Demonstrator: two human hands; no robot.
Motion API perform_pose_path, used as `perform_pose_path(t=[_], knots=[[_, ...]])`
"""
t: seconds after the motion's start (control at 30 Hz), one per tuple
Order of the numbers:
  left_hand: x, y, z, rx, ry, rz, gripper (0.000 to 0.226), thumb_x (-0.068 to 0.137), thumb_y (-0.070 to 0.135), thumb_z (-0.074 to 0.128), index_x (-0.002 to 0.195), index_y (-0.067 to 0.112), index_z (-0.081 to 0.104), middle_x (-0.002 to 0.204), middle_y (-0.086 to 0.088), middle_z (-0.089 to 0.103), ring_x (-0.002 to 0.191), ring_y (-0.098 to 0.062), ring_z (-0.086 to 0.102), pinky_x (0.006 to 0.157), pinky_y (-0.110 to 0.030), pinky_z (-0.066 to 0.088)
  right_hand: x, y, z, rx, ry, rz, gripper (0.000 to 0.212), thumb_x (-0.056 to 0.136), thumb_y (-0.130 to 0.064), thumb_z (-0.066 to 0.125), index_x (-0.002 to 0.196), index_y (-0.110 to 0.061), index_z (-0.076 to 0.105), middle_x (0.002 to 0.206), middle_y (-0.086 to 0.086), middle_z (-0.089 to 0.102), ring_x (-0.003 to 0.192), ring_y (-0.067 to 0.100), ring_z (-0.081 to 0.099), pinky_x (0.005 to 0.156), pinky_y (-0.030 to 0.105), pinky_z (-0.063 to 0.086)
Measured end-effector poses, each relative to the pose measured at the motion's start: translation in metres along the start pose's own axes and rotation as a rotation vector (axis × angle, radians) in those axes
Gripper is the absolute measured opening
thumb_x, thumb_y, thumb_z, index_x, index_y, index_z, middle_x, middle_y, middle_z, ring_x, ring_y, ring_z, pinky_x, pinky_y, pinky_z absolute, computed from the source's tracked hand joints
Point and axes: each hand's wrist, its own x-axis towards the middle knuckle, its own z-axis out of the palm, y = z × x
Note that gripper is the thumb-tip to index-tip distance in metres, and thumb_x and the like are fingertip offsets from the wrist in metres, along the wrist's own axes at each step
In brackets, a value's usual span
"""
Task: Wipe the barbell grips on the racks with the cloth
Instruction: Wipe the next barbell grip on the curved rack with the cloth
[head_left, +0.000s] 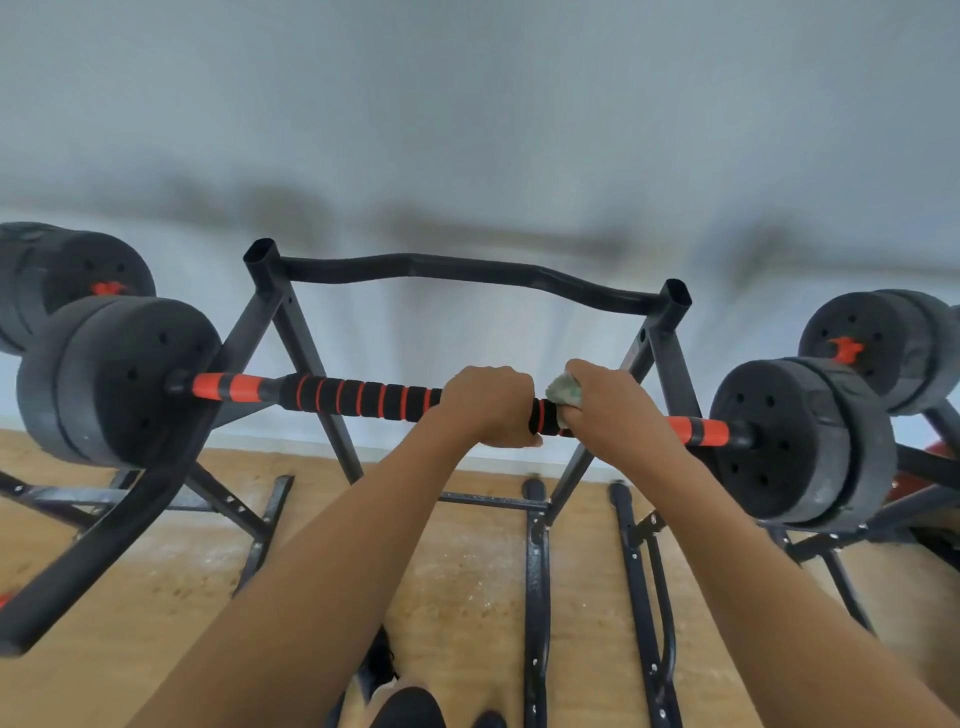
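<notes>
A barbell lies across a black rack (306, 358), its black foam grip (358, 396) ringed with orange. Black weight plates sit at the left end (119, 382) and the right end (802, 439). My left hand (485, 405) is wrapped around the grip near its middle. Just to the right, my right hand (610, 410) presses a pale green cloth (561, 389) against the grip; most of the cloth is hidden under the fingers.
A second barbell rests behind, with plates at the far left (67, 275) and far right (883, 338). A curved black crossbar (467, 273) joins the rack posts. Rack feet (535, 571) spread over the wooden floor. A white wall stands behind.
</notes>
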Motion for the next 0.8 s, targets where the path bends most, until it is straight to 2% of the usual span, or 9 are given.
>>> perform_pose_path(t=[0.1,0.2,0.27,0.33,0.43,0.5,0.53,0.7,0.8], knots=[[-0.010,0.002,0.016,0.113,0.236,0.024,0.018,0.091,0.033,0.064,0.080,0.021,0.059,0.062,0.005,0.051,0.051,-0.012,0.048,0.057,-0.029,0.042,0.007,-0.005,-0.002,-0.081,0.016,0.012,0.015,0.089,-0.016,0.054,0.084,-0.028,0.048,0.077,-0.003,0.060,0.071,0.018,0.062,0.067,0.037,0.057],[-0.019,0.004,0.036,0.212,0.387,0.011,0.022,0.088,0.026,0.065,0.073,0.021,0.050,0.053,0.008,0.038,0.044,-0.012,0.040,0.051,-0.027,0.032,0.012,-0.011,-0.006,-0.093,-0.029,-0.002,0.013,0.094,-0.015,0.052,0.088,-0.025,0.057,0.083,-0.003,0.060,0.080,0.020,0.064,0.067,0.031,0.054],[-0.023,0.007,0.043,0.218,0.476,-0.011,0.026,0.087,0.027,0.068,0.073,0.022,0.047,0.052,0.009,0.034,0.046,-0.013,0.043,0.052,-0.027,0.032,0.012,-0.016,-0.009,-0.119,-0.066,-0.022,0.014,0.097,-0.014,0.050,0.096,-0.018,0.064,0.091,0.000,0.063,0.087,0.022,0.065,0.071,0.030,0.056],[-0.023,0.010,0.035,0.137,0.388,-0.026,0.021,0.090,0.037,0.066,0.083,0.024,0.052,0.060,0.009,0.045,0.057,-0.015,0.053,0.057,-0.028,0.037,0.007,-0.018,-0.010,-0.105,-0.062,0.002,0.013,0.097,-0.018,0.050,0.099,-0.018,0.062,0.092,0.001,0.064,0.086,0.021,0.066,0.070,0.029,0.055],[-0.014,0.005,0.006,-0.080,0.010,-0.029,0.045,0.081,0.060,0.073,0.100,0.025,0.053,0.077,0.010,0.065,0.070,-0.013,0.065,0.067,-0.030,0.047,-0.006,-0.017,-0.011,-0.069,-0.068,0.011,0.009,0.092,-0.022,0.051,0.095,-0.023,0.059,0.085,-0.002,0.063,0.081,0.019,0.066,0.073,0.033,0.058],[-0.015,0.006,-0.003,-0.109,-0.179,-0.016,0.043,0.080,0.061,0.074,0.094,0.022,0.060,0.070,0.009,0.072,0.064,-0.010,0.070,0.064,-0.028,0.049,-0.019,-0.014,-0.013,-0.040,-0.076,-0.009,0.003,0.090,-0.022,0.054,0.090,-0.024,0.057,0.080,-0.005,0.060,0.076,0.016,0.063,0.072,0.037,0.059],[-0.016,0.008,-0.001,-0.101,-0.184,-0.011,0.037,0.082,0.057,0.073,0.087,0.022,0.064,0.065,0.008,0.071,0.059,-0.010,0.070,0.062,-0.027,0.048,-0.025,-0.012,-0.013,-0.023,-0.068,-0.017,0.002,0.091,-0.021,0.056,0.089,-0.022,0.055,0.078,-0.006,0.059,0.074,0.016,0.062,0.070,0.037,0.058],[-0.033,0.016,0.026,0.114,0.262,-0.023,0.021,0.088,0.027,0.062,0.071,0.021,0.052,0.061,0.005,0.050,0.048,-0.013,0.043,0.050,-0.027,0.030,-0.031,-0.009,-0.003,-0.060,0.009,-0.034,0.014,0.093,-0.021,0.055,0.084,-0.026,0.045,0.073,-0.003,0.057,0.067,0.017,0.058,0.061,0.035,0.051],[-0.040,0.016,0.044,0.185,0.357,-0.013,0.026,0.081,0.022,0.067,0.065,0.021,0.047,0.051,0.007,0.037,0.041,-0.012,0.033,0.048,-0.025,0.018,-0.016,-0.012,0.003,-0.122,-0.038,-0.046,0.005,0.088,-0.027,0.049,0.084,-0.030,0.050,0.078,-0.008,0.059,0.075,0.016,0.061,0.065,0.035,0.054]])
